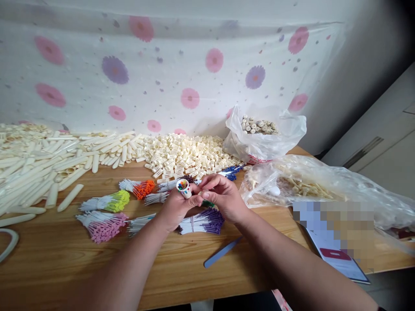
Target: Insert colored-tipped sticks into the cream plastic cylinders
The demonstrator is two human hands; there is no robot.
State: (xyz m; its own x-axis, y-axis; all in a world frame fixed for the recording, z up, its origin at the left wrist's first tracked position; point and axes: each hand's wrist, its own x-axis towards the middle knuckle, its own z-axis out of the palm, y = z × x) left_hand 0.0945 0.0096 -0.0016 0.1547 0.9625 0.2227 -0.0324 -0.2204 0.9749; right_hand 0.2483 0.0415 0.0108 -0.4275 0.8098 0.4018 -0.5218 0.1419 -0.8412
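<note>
My left hand (181, 206) is closed around a short white pen tube (184, 188) with several coloured tips showing in its open end and small coloured bits on its side. Close beside it, my right hand (223, 196) is closed, its thumb and forefinger meeting the left fingertips; what they pinch is too small to make out. Around the hands lie bundles of white pen refills with coloured ends: purple (207, 221), pink (103, 225), yellow-green (105, 201), orange (138, 188) and blue (232, 172). Other bundles are partly hidden behind the hands.
Behind stands a heap of cream slotted tubes (188, 153), with long cream barrels (68, 162) piled left. At right are a plastic bag (266, 144) of capped pieces, a clear bag (340, 183) and a pixelated booklet (337, 255). Grey-blue tweezers (222, 252) lie in front.
</note>
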